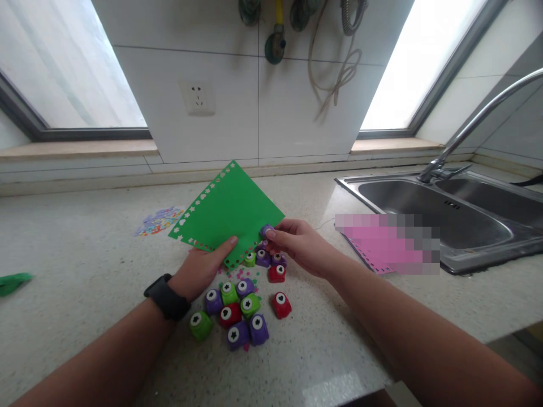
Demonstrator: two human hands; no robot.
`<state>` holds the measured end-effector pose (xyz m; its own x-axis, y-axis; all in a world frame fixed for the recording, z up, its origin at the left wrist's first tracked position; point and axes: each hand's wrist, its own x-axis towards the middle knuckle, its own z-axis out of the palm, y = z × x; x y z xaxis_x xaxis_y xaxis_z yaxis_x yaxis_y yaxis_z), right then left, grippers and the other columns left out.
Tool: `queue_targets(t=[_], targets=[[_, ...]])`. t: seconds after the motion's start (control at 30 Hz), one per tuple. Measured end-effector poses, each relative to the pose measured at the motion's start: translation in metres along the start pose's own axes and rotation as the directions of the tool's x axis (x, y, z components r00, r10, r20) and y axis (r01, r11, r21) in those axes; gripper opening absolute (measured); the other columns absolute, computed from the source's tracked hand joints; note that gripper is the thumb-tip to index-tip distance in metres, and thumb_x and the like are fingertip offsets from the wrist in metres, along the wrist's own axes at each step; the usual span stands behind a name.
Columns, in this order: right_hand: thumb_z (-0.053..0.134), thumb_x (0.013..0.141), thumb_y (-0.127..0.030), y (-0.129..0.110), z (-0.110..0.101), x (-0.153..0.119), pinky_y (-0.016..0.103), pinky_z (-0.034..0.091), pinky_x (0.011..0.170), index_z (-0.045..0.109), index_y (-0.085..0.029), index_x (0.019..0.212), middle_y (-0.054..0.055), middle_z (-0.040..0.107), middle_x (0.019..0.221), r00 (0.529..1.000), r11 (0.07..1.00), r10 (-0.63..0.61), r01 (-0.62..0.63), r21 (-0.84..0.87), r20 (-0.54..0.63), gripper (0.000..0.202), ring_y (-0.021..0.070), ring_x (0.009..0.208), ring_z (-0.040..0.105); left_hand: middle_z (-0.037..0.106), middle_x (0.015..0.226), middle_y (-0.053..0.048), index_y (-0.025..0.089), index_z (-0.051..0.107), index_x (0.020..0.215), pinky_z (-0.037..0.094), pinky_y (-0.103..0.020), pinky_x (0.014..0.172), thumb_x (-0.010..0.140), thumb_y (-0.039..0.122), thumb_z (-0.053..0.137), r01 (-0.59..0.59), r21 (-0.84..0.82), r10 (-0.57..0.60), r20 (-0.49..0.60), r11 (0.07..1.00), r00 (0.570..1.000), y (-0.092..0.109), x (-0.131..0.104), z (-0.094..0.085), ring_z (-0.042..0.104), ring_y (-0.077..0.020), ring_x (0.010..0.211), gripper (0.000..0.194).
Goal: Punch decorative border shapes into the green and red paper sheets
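My left hand (208, 265) grips a sheet of green paper (231, 209) near its lower corner, thumb on top and fingers underneath. Rows of small punched shapes run along two of the sheet's edges. In my right hand (292, 240) is a purple craft punch (266, 230), pinched by the thumb and fingers at the sheet's lower right edge. Below the paper sit several small punches in purple, green and red, among them a red punch (281, 304) and a green punch (201, 326). Tiny pink and green paper bits lie between them.
A pile of coloured paper bits (160, 221) lies on the counter at the left. Pink punched sheets (377, 243), partly blurred, rest beside the steel sink (424, 209) with its faucet (475, 121). A green object (14, 284) is at the far left. The tiled wall stands behind.
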<state>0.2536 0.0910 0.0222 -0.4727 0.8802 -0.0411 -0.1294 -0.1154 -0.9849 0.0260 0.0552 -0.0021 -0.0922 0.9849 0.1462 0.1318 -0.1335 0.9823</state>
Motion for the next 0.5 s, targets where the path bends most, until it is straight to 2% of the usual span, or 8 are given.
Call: queue_targets(t=[0.27,0.5], targets=[[0.085,0.079,-0.039,-0.003,0.006,-0.002,0.024,0.052,0.059,0.071,-0.013,0.082,0.004,0.071,0.072,0.998,0.991,0.066,-0.068,0.118,0.022,0.029,0.0114,0.062,0.064,0.076,0.119,-0.008,0.023,0.07,0.124,0.025,-0.046,0.124,0.084,0.045,0.074,-0.047,-0.008,0.048,0.02,0.999,0.999,0.001,0.001,0.0,0.054,-0.0286,0.136,0.046],[0.085,0.079,-0.038,0.0,0.011,-0.002,0.023,0.048,0.053,0.07,-0.013,0.08,0.004,0.069,0.071,0.993,0.983,0.103,-0.109,0.147,0.053,0.03,0.01,0.057,0.06,0.077,0.118,-0.008,0.022,0.07,0.125,0.033,-0.046,0.121,0.077,0.045,0.08,-0.038,-0.11,0.044,0.054,0.993,0.998,0.007,0.0,0.003,0.059,-0.0306,0.131,0.054]])
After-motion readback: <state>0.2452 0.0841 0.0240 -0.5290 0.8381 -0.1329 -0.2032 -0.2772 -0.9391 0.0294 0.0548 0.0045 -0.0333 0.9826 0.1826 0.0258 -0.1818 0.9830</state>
